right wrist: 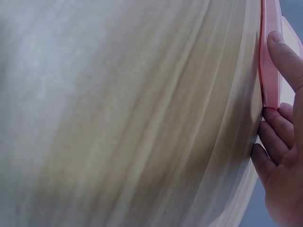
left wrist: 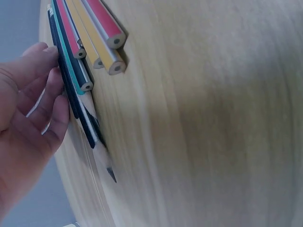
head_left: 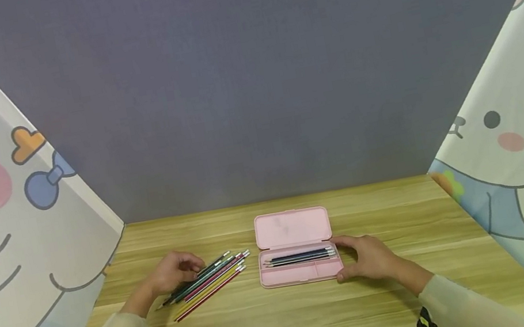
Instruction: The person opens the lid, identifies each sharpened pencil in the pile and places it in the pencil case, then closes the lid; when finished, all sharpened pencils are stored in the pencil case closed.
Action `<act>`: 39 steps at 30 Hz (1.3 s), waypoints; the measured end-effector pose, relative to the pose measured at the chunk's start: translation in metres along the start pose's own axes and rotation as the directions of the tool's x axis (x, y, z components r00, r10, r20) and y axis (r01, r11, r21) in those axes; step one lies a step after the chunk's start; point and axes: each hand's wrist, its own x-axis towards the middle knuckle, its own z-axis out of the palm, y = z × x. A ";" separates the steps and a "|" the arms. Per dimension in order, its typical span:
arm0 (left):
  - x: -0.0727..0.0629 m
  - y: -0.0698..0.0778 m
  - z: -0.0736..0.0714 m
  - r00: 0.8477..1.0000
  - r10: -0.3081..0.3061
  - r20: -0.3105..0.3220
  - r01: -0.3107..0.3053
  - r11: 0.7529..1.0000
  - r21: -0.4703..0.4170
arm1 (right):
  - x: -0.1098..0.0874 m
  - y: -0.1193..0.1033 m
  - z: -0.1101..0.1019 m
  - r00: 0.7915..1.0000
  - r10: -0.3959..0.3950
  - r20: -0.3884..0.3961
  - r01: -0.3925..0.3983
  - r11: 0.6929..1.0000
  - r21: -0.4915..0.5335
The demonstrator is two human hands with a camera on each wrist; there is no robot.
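My left hand (head_left: 176, 271) is at the far side of a loose pile of pencils (head_left: 212, 284). In the left wrist view its relaxed fingertips touch a dark pencil (left wrist: 75, 94) at the pile's edge, whose sharpened tip points toward the wrist. Teal, pink-red and yellow pencils lie beside it, some with flat, unsharpened ends. My right hand (head_left: 370, 256) holds the right end of an open pink pencil case (head_left: 283, 283), thumb at the front corner and fingers at the back corner. Several dark blue pencils (head_left: 299, 256) lie in the case's long rear compartment.
The case's lid (head_left: 292, 228) is folded back onto the wood-grain table (head_left: 280, 324). Two small front compartments sit below the pencils. A grey panel (head_left: 253, 83) stands behind the table, with cartoon-printed panels (head_left: 2, 244) at both sides.
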 end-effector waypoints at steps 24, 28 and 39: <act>0.000 0.020 0.004 0.997 -0.036 -0.073 0.059 0.931 0.361 | 0.007 0.001 -0.009 0.997 -0.019 0.074 0.024 0.998 -0.063; 0.001 0.022 0.002 0.997 -0.034 -0.074 0.058 0.939 0.338 | 0.009 0.001 -0.010 0.996 -0.017 0.091 0.022 0.998 -0.055; 0.021 0.051 0.005 0.999 0.006 -0.043 0.008 0.943 0.332 | 0.006 0.002 -0.010 0.997 -0.018 0.082 0.022 0.999 -0.050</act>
